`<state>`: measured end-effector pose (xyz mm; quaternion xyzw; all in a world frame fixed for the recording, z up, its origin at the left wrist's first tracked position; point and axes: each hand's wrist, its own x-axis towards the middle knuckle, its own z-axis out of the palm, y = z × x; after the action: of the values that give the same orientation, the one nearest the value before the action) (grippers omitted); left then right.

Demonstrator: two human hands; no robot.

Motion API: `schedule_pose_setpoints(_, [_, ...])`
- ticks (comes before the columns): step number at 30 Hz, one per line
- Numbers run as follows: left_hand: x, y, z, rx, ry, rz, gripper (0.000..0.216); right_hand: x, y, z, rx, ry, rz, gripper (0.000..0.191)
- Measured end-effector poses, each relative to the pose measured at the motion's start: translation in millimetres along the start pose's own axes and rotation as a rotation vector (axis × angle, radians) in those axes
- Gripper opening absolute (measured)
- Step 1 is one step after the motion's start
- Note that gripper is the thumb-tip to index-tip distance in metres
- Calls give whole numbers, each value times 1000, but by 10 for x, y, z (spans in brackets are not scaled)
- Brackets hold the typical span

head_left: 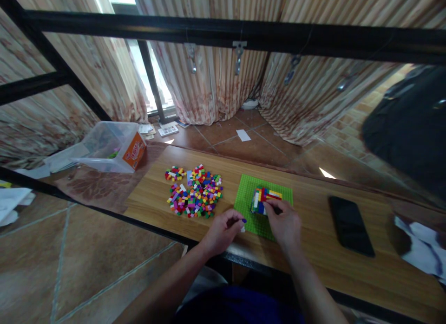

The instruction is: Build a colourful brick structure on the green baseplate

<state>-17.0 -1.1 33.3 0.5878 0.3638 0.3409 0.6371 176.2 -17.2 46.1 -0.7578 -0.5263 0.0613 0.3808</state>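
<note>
A green baseplate point(248, 188) lies on the wooden table point(313, 208) in front of me. On it stands a small multicoloured brick build point(262, 197). My right hand point(285, 223) rests against the near side of the build, fingers pinched on a red brick at its top. My left hand point(223, 231) is closed at the plate's near left corner, gripping small bricks, one blue and one white showing at the fingertips. A pile of loose coloured bricks point(197, 194) is spread to the left of the plate.
A black phone point(351, 225) lies flat to the right of the plate. A clear plastic box point(111, 146) with an orange label sits at the table's far left. A black metal frame point(223, 34) crosses overhead. A dark garment point(411, 124) hangs at right.
</note>
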Motion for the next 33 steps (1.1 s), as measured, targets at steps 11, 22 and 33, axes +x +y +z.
schedule_pose_setpoints(11, [4, 0, -10, 16, -6, -5, 18, 36, 69, 14, -119, 13, -113, 28])
schedule_pose_setpoints(22, [-4, -48, -7, 7, -12, 8, 16, 70, -13, -55, -357, -21, -217, 23])
schedule_pose_setpoints(33, [-3, -26, 0, 1, -9, 17, 15, 129, -106, -46, -491, -116, -289, 23])
